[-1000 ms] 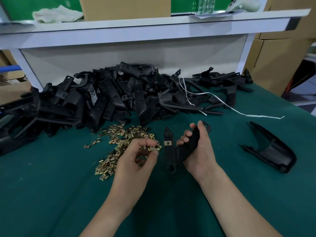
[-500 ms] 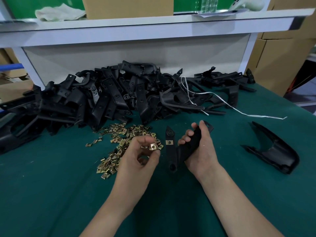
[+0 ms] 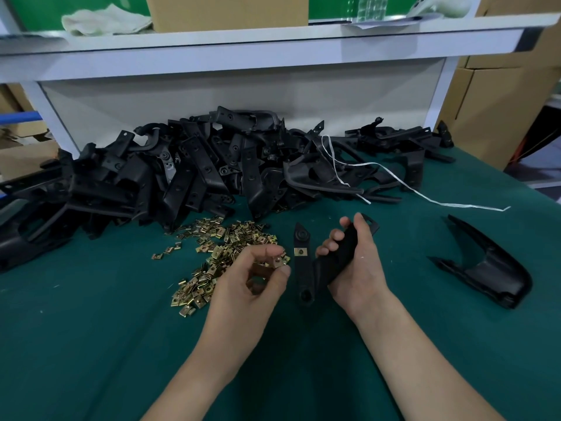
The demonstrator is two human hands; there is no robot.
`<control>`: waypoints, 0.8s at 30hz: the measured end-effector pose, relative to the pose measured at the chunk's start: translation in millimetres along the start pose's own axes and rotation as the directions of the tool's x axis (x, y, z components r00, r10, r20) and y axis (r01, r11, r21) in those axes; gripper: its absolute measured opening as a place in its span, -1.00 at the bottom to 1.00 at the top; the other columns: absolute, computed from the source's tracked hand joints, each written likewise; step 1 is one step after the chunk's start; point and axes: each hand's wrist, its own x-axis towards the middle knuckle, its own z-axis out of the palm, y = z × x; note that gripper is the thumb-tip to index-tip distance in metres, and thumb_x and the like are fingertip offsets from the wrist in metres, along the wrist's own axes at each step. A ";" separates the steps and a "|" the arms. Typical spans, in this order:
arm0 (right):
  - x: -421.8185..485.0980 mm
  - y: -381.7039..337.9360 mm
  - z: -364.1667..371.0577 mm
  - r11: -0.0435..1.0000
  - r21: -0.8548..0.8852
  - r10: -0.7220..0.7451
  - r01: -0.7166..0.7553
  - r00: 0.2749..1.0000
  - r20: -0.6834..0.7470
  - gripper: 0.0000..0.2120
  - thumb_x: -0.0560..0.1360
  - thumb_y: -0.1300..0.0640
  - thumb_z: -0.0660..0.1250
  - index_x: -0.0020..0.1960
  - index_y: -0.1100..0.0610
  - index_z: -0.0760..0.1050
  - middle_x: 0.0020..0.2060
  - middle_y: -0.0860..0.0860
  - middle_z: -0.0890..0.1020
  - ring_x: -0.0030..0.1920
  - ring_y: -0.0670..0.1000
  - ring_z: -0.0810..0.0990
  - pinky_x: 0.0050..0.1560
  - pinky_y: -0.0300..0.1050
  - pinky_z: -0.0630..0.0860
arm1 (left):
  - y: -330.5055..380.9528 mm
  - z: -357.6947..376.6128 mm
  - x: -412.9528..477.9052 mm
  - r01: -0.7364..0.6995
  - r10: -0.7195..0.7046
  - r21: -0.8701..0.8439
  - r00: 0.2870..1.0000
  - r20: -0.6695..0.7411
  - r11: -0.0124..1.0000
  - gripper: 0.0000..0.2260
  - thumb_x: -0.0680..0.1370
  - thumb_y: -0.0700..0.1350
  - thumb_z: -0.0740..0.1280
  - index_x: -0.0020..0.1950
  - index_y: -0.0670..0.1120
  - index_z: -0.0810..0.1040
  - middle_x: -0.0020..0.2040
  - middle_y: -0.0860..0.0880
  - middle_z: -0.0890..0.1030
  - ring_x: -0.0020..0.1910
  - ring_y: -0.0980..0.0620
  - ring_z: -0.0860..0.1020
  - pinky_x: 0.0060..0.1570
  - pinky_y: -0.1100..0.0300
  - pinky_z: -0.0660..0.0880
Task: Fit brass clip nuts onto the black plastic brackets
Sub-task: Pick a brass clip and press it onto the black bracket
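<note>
The right hand (image 3: pixel 358 268) grips a black bracket (image 3: pixel 303 275) already carrying one brass nut (image 3: pixel 300 252). Just left of it the left hand (image 3: pixel 246 287) pinches a loose clip nut (image 3: pixel 278 262) — best slid on squarely, open mouth first, I judge, until the holes align. Spare nuts (image 3: pixel 218 244) lie heaped left of the bracket and bare brackets (image 3: pixel 182 177) behind it — the cardboard box (image 3: pixel 227 10) beyond hides its contents.

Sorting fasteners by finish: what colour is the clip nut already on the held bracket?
Brass-yellow clip nut, seen best in head view.
</note>
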 end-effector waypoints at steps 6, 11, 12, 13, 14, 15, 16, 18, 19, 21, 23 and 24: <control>0.1 -0.6 0.8 1.000 0.002 0.007 -0.007 1.000 -0.002 -0.75 0.60 -0.14 0.33 -0.08 0.03 0.49 -0.43 -0.07 0.42 -0.51 -0.09 0.35 -0.48 -0.24 0.41 | 1.0 -0.5 2.7 0.056 -0.058 -0.133 0.998 -0.007 0.990 -0.78 0.54 0.11 0.28 0.01 0.13 0.71 -0.15 0.07 0.69 -0.21 0.14 0.61 -0.25 0.30 0.53; 0.0 -0.7 0.6 1.000 0.004 0.008 -0.008 1.000 -0.001 -0.75 0.60 -0.14 0.32 -0.08 0.03 0.49 -0.43 -0.07 0.42 -0.51 -0.09 0.36 -0.48 -0.24 0.41 | 5.8 -3.1 5.8 0.251 -0.249 -0.426 0.967 0.060 0.869 -0.75 0.53 0.05 0.31 0.02 0.00 0.74 -0.16 0.00 0.65 -0.24 0.12 0.54 -0.30 0.28 0.52; 0.1 -0.7 0.7 1.000 0.002 0.007 -0.007 1.000 -0.002 -0.75 0.60 -0.14 0.32 -0.08 0.03 0.49 -0.43 -0.07 0.42 -0.51 -0.09 0.36 -0.47 -0.24 0.41 | 6.5 -4.2 6.6 0.280 -0.278 -0.487 0.957 0.078 0.827 -0.75 0.54 0.02 0.33 0.03 -0.05 0.74 -0.14 -0.02 0.65 -0.25 0.12 0.54 -0.30 0.27 0.53; 0.0 -0.7 0.6 1.000 -0.001 0.007 -0.007 1.000 -0.003 -0.75 0.60 -0.14 0.32 -0.08 0.03 0.49 -0.43 -0.07 0.42 -0.50 -0.09 0.36 -0.47 -0.24 0.41 | 7.2 -5.3 7.4 0.306 -0.308 -0.539 0.947 0.091 0.785 -0.76 0.55 -0.02 0.33 0.04 -0.10 0.73 -0.12 -0.04 0.67 -0.26 0.12 0.55 -0.31 0.26 0.54; 0.1 -0.7 0.8 1.000 -0.002 0.006 -0.006 1.000 -0.003 -0.75 0.60 -0.14 0.32 -0.08 0.03 0.49 -0.43 -0.08 0.42 -0.50 -0.09 0.36 -0.47 -0.24 0.41 | 7.9 -5.9 8.3 0.329 -0.336 -0.581 0.936 0.100 0.744 -0.77 0.55 -0.05 0.35 0.04 -0.13 0.73 -0.10 -0.06 0.68 -0.27 0.12 0.57 -0.32 0.26 0.55; 0.1 -0.8 0.8 1.000 -0.003 0.005 -0.005 1.000 -0.003 -0.75 0.60 -0.14 0.32 -0.08 0.03 0.49 -0.43 -0.08 0.42 -0.50 -0.09 0.36 -0.46 -0.24 0.41 | 8.4 -6.6 9.0 0.348 -0.360 -0.613 0.927 0.108 0.710 -0.79 0.53 -0.06 0.37 0.02 -0.13 0.72 -0.09 -0.07 0.69 -0.29 0.12 0.58 -0.33 0.26 0.55; 0.2 -0.7 0.9 1.000 -0.004 0.005 -0.005 1.000 -0.003 -0.75 0.61 -0.14 0.31 -0.08 0.03 0.49 -0.43 -0.08 0.42 -0.50 -0.09 0.35 -0.46 -0.24 0.41 | 8.9 -7.0 9.6 0.361 -0.377 -0.637 0.919 0.117 0.681 -0.81 0.51 -0.06 0.38 0.00 -0.13 0.71 -0.09 -0.07 0.70 -0.30 0.12 0.58 -0.33 0.26 0.56; 0.3 -0.6 1.0 1.000 -0.004 0.005 -0.005 1.000 -0.002 -0.75 0.61 -0.14 0.31 -0.08 0.03 0.49 -0.43 -0.08 0.42 -0.50 -0.09 0.35 -0.46 -0.24 0.40 | 9.7 -7.7 10.6 0.377 -0.393 -0.676 0.909 0.140 0.633 -0.86 0.51 -0.06 0.40 -0.04 -0.10 0.70 -0.08 -0.07 0.71 -0.30 0.13 0.59 -0.33 0.26 0.57; 0.4 -0.5 0.9 1.000 -0.004 0.005 -0.005 1.000 -0.002 -0.75 0.61 -0.15 0.31 -0.09 0.03 0.49 -0.43 -0.08 0.42 -0.50 -0.09 0.35 -0.46 -0.24 0.40 | 10.3 -8.1 11.0 0.384 -0.399 -0.695 0.904 0.151 0.608 -0.88 0.52 -0.07 0.39 -0.07 -0.07 0.70 -0.07 -0.06 0.70 -0.31 0.13 0.60 -0.33 0.26 0.57; 0.7 -0.5 0.6 1.000 -0.004 0.004 -0.004 1.000 0.002 -0.74 0.60 -0.15 0.32 -0.09 0.03 0.49 -0.43 -0.08 0.42 -0.50 -0.09 0.35 -0.46 -0.24 0.40 | 11.2 -9.2 11.4 0.393 -0.407 -0.723 0.898 0.168 0.568 -0.87 0.52 -0.06 0.40 -0.16 -0.03 0.72 -0.07 -0.05 0.71 -0.31 0.13 0.60 -0.34 0.26 0.57; 0.7 -0.5 -0.1 1.000 -0.004 0.005 -0.005 1.000 0.005 -0.75 0.60 -0.15 0.32 -0.09 0.03 0.50 -0.42 -0.08 0.42 -0.50 -0.09 0.36 -0.46 -0.24 0.41 | 12.1 -9.9 11.6 0.402 -0.405 -0.736 0.895 0.188 0.545 -0.85 0.50 -0.04 0.41 -0.22 -0.01 0.73 -0.08 -0.04 0.70 -0.31 0.14 0.60 -0.33 0.27 0.57; 0.8 -0.4 -0.5 1.000 -0.005 0.006 -0.006 1.000 0.006 -0.75 0.60 -0.15 0.33 -0.09 0.02 0.50 -0.42 -0.08 0.42 -0.49 -0.09 0.36 -0.46 -0.24 0.41 | 12.5 -9.9 11.7 0.403 -0.401 -0.741 0.895 0.197 0.536 -0.86 0.49 -0.04 0.42 -0.23 0.00 0.73 -0.08 -0.03 0.70 -0.31 0.14 0.60 -0.33 0.26 0.57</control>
